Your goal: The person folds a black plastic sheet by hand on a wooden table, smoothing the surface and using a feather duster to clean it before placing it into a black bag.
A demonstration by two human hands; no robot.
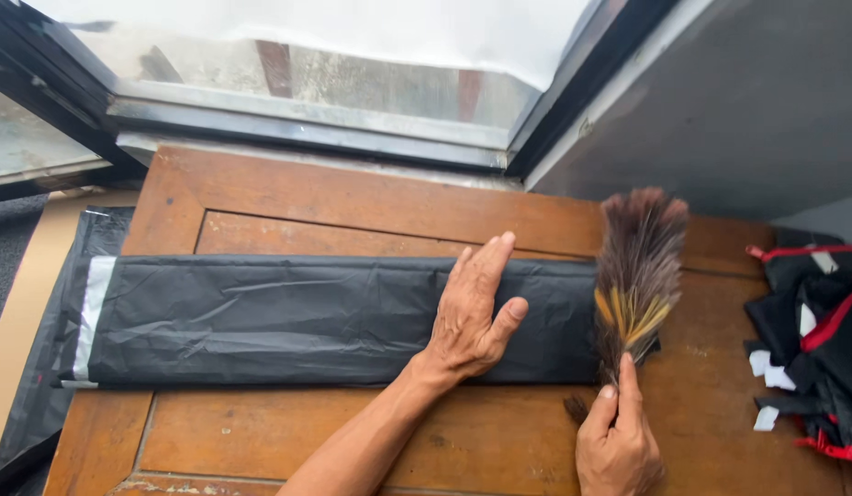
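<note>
A long folded black plastic bag (279, 317) lies across a brown wooden panelled surface (353, 197). My left hand (472, 308) rests flat on the bag's right part, fingers together and pointing away, thumb spread. My right hand (617, 439) grips the base of a feather duster (639, 266) with brown, grey and yellow feathers. The feathers fan upward over the bag's right end.
A window with a dark metal frame (307, 119) runs along the far side. A grey wall (729, 119) stands at the right. A heap of black fabric with red trim and white tags (816, 340) lies at the right edge. More black plastic (40, 367) hangs off the left.
</note>
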